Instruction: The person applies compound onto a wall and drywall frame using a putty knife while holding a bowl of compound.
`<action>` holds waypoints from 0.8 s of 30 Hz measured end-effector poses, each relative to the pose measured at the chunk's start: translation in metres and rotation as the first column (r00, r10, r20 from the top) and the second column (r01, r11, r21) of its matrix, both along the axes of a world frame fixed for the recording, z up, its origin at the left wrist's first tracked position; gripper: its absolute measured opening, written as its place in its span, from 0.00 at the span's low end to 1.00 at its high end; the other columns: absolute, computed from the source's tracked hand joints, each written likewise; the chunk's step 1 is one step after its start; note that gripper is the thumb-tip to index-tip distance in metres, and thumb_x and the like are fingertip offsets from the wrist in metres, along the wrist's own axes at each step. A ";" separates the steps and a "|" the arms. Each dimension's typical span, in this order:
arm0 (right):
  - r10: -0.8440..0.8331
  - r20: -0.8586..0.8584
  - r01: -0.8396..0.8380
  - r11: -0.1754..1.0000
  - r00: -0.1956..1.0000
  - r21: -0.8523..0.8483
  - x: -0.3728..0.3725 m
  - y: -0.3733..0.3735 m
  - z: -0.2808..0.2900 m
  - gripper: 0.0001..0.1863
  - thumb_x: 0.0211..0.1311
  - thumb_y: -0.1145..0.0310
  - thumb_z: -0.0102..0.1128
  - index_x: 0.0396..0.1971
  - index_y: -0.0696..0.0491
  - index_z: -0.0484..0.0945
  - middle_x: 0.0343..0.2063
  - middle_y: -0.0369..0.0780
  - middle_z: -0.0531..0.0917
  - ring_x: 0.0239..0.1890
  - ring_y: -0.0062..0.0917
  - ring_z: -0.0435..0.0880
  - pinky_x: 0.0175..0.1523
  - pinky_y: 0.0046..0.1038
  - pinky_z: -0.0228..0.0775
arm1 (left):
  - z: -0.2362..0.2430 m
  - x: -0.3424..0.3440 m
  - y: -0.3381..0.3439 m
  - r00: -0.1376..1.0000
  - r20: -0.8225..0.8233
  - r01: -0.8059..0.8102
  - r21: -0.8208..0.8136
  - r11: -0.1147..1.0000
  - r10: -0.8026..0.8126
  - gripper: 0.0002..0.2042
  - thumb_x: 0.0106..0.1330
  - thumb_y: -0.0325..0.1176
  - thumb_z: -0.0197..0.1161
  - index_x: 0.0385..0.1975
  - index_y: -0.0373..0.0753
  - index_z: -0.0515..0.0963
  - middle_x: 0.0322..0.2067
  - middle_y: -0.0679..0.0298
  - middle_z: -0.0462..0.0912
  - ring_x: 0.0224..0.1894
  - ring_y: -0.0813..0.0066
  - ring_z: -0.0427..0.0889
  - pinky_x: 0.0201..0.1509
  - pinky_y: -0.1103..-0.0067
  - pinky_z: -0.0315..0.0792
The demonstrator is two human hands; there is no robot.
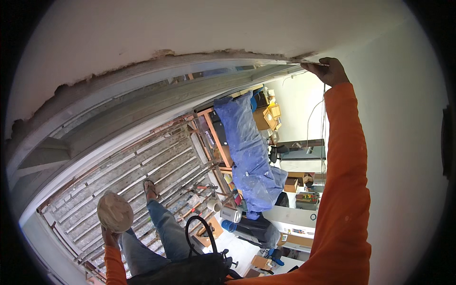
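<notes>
A round pale plaster-caked hawk board [115, 212] is held up from below by the left hand [110, 236], fingers closed under it, low-left near the body. Further up, a thin flat metal trowel blade [311, 62] is gripped by the right hand [328, 71], fingers shut, pressed w/ its edge along the rough white plaster wall [190, 28] at the opening's top.

Bright orange long sleeve [344, 190], faded blue denim jeans [164, 235], a crumpled blue plastic tarpaulin [251, 152] and a round off-white plaster-laden board [115, 212] against white wall [408, 156] and grey slatted scaffold decking [152, 171].
</notes>
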State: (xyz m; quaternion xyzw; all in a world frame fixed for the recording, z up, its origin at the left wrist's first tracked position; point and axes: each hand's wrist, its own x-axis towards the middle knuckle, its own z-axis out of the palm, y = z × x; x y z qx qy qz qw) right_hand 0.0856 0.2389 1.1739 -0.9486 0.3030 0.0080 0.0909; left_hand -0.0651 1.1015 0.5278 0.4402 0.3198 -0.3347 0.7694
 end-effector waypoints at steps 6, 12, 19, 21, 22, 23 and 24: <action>-0.035 0.003 0.034 0.995 0.999 0.095 0.003 -0.005 0.009 0.33 0.58 0.62 0.70 0.53 0.74 0.70 0.49 0.57 0.81 0.52 0.41 0.84 0.58 0.33 0.78 | 0.005 0.006 0.024 0.996 -0.088 0.005 0.068 0.998 0.001 0.28 0.65 0.35 0.60 0.67 0.47 0.65 0.59 0.57 0.77 0.54 0.60 0.84 0.48 0.63 0.87; -0.037 -0.006 0.037 0.994 0.999 0.101 0.010 0.006 0.038 0.32 0.53 0.59 0.76 0.47 0.71 0.75 0.45 0.54 0.84 0.50 0.37 0.85 0.56 0.33 0.78 | 0.000 0.015 0.031 0.998 -0.046 0.033 0.042 0.999 -0.031 0.28 0.66 0.39 0.61 0.67 0.49 0.65 0.59 0.58 0.77 0.54 0.59 0.84 0.49 0.65 0.87; 0.043 -0.080 -0.036 0.996 0.996 0.081 0.036 0.059 0.009 0.35 0.48 0.57 0.84 0.50 0.66 0.80 0.43 0.47 0.88 0.47 0.32 0.87 0.54 0.30 0.78 | -0.001 0.021 0.033 0.997 -0.074 0.010 0.100 0.995 -0.002 0.27 0.67 0.40 0.63 0.67 0.50 0.66 0.58 0.60 0.78 0.52 0.62 0.85 0.47 0.66 0.86; -0.025 -0.015 0.027 0.987 1.000 0.161 0.023 0.008 0.011 0.36 0.48 0.56 0.84 0.50 0.66 0.80 0.42 0.47 0.88 0.47 0.32 0.87 0.53 0.30 0.78 | -0.006 0.019 0.026 0.997 -0.074 -0.010 0.083 0.996 0.017 0.27 0.68 0.39 0.62 0.67 0.51 0.66 0.58 0.60 0.78 0.52 0.63 0.84 0.47 0.66 0.86; -0.069 0.026 0.061 0.974 0.997 0.216 0.016 -0.013 0.013 0.36 0.47 0.55 0.84 0.51 0.65 0.80 0.42 0.47 0.89 0.47 0.32 0.87 0.53 0.30 0.78 | -0.001 0.016 0.019 0.997 -0.077 0.001 0.066 0.998 0.004 0.27 0.68 0.39 0.62 0.67 0.51 0.66 0.58 0.60 0.78 0.52 0.63 0.84 0.47 0.67 0.86; -0.119 0.077 0.093 0.956 0.990 0.277 0.012 -0.036 0.025 0.37 0.47 0.55 0.83 0.51 0.65 0.80 0.42 0.47 0.89 0.47 0.32 0.88 0.53 0.30 0.78 | 0.000 0.015 0.010 0.997 -0.082 0.014 0.037 0.999 -0.011 0.26 0.68 0.38 0.61 0.67 0.51 0.66 0.57 0.60 0.78 0.52 0.63 0.84 0.47 0.67 0.86; -0.154 0.120 0.107 0.938 0.981 0.331 0.011 -0.052 0.034 0.37 0.47 0.54 0.83 0.52 0.65 0.80 0.42 0.46 0.89 0.47 0.32 0.88 0.52 0.30 0.78 | -0.004 0.011 0.005 1.000 -0.012 0.017 -0.007 1.000 -0.017 0.27 0.68 0.39 0.61 0.68 0.51 0.66 0.57 0.60 0.78 0.52 0.63 0.84 0.46 0.67 0.86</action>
